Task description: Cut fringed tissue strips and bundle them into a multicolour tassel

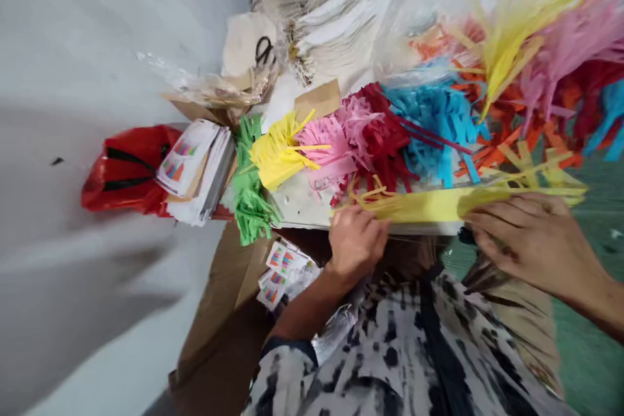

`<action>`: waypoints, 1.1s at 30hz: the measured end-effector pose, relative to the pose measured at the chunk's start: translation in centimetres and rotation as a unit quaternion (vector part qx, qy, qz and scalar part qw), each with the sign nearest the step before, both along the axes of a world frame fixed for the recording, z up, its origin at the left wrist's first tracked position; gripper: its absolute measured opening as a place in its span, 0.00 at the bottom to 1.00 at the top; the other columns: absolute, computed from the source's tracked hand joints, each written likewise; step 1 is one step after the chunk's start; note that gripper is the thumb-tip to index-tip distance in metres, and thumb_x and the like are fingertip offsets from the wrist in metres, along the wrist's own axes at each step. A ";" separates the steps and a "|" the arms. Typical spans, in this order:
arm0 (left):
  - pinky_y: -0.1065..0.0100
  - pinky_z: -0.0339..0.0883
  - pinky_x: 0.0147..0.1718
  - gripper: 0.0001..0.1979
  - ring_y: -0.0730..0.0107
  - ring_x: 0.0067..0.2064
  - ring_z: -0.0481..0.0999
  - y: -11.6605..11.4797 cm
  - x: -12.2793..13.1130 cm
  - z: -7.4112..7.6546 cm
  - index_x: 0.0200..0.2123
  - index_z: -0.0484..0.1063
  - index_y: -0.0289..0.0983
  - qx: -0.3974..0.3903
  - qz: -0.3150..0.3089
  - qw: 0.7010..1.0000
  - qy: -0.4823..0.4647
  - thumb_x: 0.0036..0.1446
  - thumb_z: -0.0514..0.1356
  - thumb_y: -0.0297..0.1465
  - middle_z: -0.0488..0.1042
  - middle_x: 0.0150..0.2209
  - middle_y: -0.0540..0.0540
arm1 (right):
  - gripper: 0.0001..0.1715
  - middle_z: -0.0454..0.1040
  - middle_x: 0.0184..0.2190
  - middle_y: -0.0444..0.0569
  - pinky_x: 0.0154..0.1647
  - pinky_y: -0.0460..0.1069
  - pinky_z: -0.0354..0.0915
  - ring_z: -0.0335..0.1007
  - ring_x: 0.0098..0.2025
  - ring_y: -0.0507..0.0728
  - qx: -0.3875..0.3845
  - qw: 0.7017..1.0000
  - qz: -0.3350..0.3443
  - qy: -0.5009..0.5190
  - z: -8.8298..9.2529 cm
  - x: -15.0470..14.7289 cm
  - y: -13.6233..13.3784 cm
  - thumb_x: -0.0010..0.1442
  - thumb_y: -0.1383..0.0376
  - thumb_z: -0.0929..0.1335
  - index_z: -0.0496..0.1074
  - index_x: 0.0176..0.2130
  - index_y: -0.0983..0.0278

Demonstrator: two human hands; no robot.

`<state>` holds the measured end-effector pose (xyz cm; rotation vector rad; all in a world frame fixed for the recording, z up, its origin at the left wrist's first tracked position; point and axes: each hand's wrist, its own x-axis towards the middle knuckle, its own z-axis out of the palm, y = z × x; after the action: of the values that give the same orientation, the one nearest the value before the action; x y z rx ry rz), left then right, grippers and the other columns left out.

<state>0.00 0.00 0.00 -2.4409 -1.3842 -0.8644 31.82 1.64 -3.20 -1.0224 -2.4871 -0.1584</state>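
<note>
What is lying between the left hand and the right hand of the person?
In the head view, a yellow paper fringe strip runs across between the left hand and the right hand, with a small dark object just below it.

Passage ahead of the right hand [529, 240] is obstructed by the heaped paper fringe [439, 110]. The left hand [358, 240] is hemmed in by the yellow fringe strip [429, 205] and the green fringe [248, 182]. Room to pass is afforded over the grey surface [97, 286] beyond.

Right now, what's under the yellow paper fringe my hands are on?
A white surface shows beside the yellow paper fringe; whatever lies directly beneath it is covered.
</note>
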 end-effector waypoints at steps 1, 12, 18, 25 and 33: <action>0.62 0.72 0.49 0.05 0.66 0.43 0.78 0.2 1.3 -0.3 0.35 0.78 0.38 -0.006 -0.058 0.998 0.017 0.64 0.66 0.32 0.83 0.37 0.50 | 0.12 0.84 0.43 0.48 0.51 0.62 0.61 0.77 0.43 0.63 -0.003 1.000 -0.001 -0.008 0.0 0.0 0.1 0.66 0.64 0.69 0.78 0.49 0.60; 0.58 0.72 0.56 0.18 0.58 0.53 0.76 3.1 7.1 -2.4 0.55 0.75 0.27 -0.120 -0.162 0.968 0.152 0.70 0.53 0.28 0.78 0.53 0.33 | 0.09 0.80 0.35 0.48 0.45 0.60 0.55 0.75 0.37 0.61 0.029 0.994 0.009 -0.103 0.7 0.3 2.3 0.66 0.66 0.64 0.74 0.39 0.61; 0.65 0.70 0.54 0.14 0.64 0.53 0.76 3.2 6.8 -2.7 0.49 0.78 0.34 -0.137 -0.132 0.976 0.103 0.73 0.52 0.30 0.80 0.51 0.41 | 0.09 0.81 0.37 0.47 0.43 0.58 0.56 0.76 0.41 0.61 -0.003 0.999 0.001 -0.035 -0.5 1.2 2.9 0.71 0.60 0.65 0.74 0.44 0.59; 0.64 0.71 0.50 0.12 0.68 0.48 0.77 3.1 4.0 -2.3 0.43 0.78 0.38 -0.217 -0.085 0.972 -0.006 0.73 0.56 0.35 0.83 0.46 0.46 | 0.09 0.81 0.41 0.44 0.41 0.55 0.59 0.78 0.44 0.59 -0.120 0.992 -0.001 0.029 -0.4 1.8 3.0 0.70 0.56 0.66 0.73 0.45 0.56; 0.62 0.67 0.45 0.13 0.65 0.43 0.75 4.0 4.1 -1.9 0.40 0.73 0.38 -0.251 -0.026 0.967 -0.027 0.74 0.53 0.37 0.80 0.39 0.47 | 0.19 0.80 0.38 0.47 0.41 0.54 0.63 0.77 0.42 0.60 -0.192 0.976 -0.070 0.074 -0.7 0.7 4.2 0.69 0.47 0.67 0.76 0.41 0.58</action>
<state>4.06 4.01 -1.95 -2.8439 -1.7427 -0.6527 32.50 5.83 -3.94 -1.3107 -2.3578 0.3595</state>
